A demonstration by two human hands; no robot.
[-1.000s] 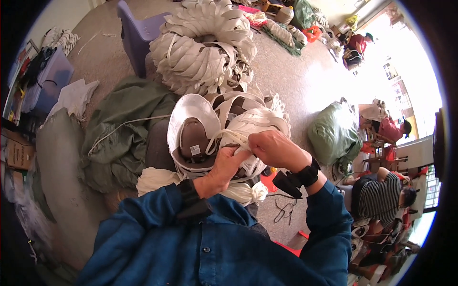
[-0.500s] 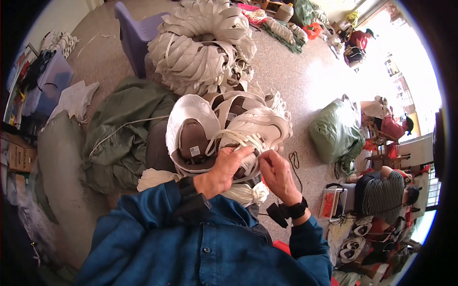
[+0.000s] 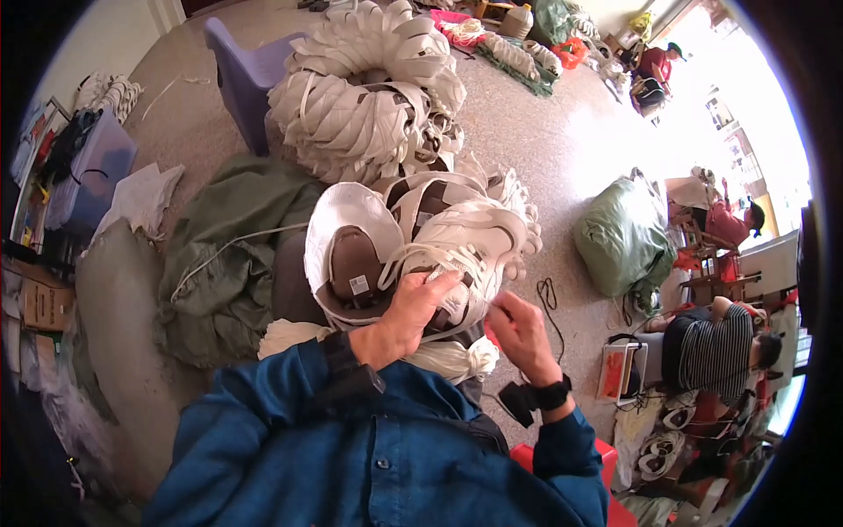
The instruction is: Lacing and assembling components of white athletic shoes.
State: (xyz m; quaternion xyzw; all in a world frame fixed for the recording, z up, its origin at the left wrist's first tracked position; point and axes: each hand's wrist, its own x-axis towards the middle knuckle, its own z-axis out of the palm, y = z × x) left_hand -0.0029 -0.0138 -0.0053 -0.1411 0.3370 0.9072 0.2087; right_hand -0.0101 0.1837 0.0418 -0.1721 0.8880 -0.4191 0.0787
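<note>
A cream-coloured shoe upper (image 3: pixel 458 297) with pale laces (image 3: pixel 426 256) lies over my lap. My left hand (image 3: pixel 406 314) is closed on it, thumb on top near the lacing. Just right of the upper, my right hand (image 3: pixel 520 332) is closed with thumb and fingertips pinched together. A thin pale strand seems to run from the shoe to those fingertips. Left of the laces, another upper (image 3: pixel 354 204) stands with its white lining outward and a brown padded piece (image 3: pixel 356 262) bearing a small white label. More cream and brown uppers (image 3: pixel 479 230) are bunched behind.
Ahead are large rings of strung uppers (image 3: pixel 351 132) beside a purple chair (image 3: pixel 237 83). Green cloth (image 3: pixel 237 255) lies at my left, a light green sack (image 3: pixel 619 233) stands at right. A bundle of cream laces (image 3: pixel 461 358) rests before me. Several people sit at far right.
My right hand has shifted slightly right and down, away from the shoe upper. The left hand keeps its hold on the upper.
</note>
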